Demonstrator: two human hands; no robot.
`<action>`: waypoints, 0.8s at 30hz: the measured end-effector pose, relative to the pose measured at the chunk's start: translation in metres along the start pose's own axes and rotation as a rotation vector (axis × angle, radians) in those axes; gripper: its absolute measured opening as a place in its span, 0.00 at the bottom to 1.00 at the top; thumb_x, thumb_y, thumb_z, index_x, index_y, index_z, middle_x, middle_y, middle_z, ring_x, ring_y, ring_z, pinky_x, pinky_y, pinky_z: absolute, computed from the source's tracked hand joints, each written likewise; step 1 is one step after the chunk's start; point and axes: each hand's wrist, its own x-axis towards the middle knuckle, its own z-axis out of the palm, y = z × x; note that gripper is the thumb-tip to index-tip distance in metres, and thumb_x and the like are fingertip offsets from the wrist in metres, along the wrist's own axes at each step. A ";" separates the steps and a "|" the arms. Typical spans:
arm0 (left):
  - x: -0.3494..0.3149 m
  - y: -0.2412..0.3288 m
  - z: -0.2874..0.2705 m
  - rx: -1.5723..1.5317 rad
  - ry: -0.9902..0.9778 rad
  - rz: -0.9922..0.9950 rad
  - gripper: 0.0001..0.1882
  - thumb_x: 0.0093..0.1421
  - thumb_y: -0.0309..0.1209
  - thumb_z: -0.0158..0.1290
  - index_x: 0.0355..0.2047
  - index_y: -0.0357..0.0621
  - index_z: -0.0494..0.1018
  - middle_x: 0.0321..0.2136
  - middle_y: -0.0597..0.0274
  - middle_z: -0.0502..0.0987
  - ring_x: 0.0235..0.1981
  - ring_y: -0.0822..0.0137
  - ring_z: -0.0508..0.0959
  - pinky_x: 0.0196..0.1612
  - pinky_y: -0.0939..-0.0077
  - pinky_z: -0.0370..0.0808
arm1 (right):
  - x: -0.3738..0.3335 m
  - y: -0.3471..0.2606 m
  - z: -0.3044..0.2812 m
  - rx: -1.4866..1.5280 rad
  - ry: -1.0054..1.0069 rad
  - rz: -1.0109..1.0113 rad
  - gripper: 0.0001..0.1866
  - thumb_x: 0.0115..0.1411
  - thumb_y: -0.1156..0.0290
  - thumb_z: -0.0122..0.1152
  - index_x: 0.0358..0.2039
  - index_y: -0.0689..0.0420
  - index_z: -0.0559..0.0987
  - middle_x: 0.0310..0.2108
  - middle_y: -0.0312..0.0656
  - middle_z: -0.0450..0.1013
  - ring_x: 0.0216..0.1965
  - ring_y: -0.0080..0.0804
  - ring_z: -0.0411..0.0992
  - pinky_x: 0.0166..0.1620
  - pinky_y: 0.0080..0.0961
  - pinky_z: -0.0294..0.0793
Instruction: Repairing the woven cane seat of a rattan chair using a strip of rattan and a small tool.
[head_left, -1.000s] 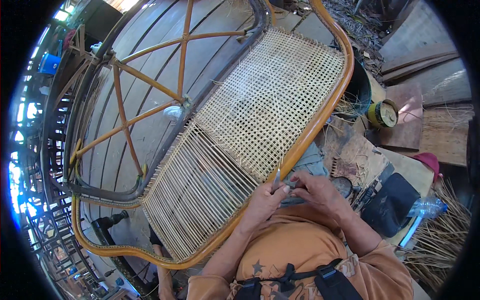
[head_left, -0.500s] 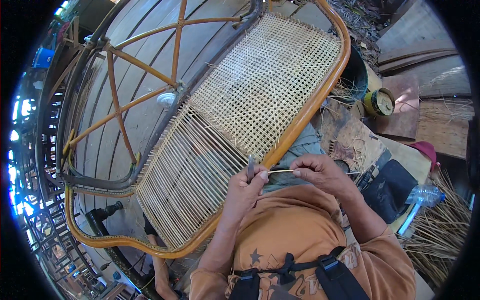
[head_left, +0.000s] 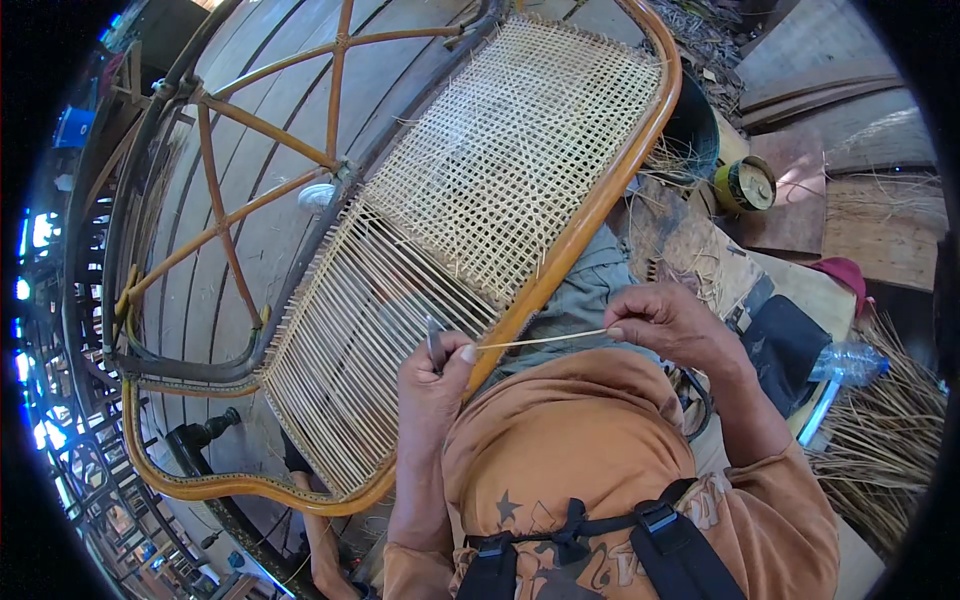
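I see the left hand (head_left: 432, 382) and right hand (head_left: 668, 328) farther apart than a moment ago, both hands' fingers clamped on a pale strip (head_left: 545, 342), so more of its length now shows, nearly straight above the lap (head_left: 590, 290); the left also grips a blade (head_left: 435, 346); beyond lies a partly woven seat (head_left: 515, 150)

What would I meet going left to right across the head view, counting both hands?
Blue container → left hand → pale strip → right hand → plastic bottle.
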 end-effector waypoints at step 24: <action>0.013 -0.010 -0.035 -0.089 0.145 -0.008 0.05 0.54 0.28 0.54 0.26 0.40 0.70 0.17 0.67 0.69 0.15 0.76 0.66 0.19 0.85 0.64 | -0.008 0.004 -0.021 0.046 0.099 0.163 0.09 0.57 0.68 0.57 0.27 0.61 0.74 0.18 0.28 0.64 0.22 0.15 0.59 0.25 0.18 0.61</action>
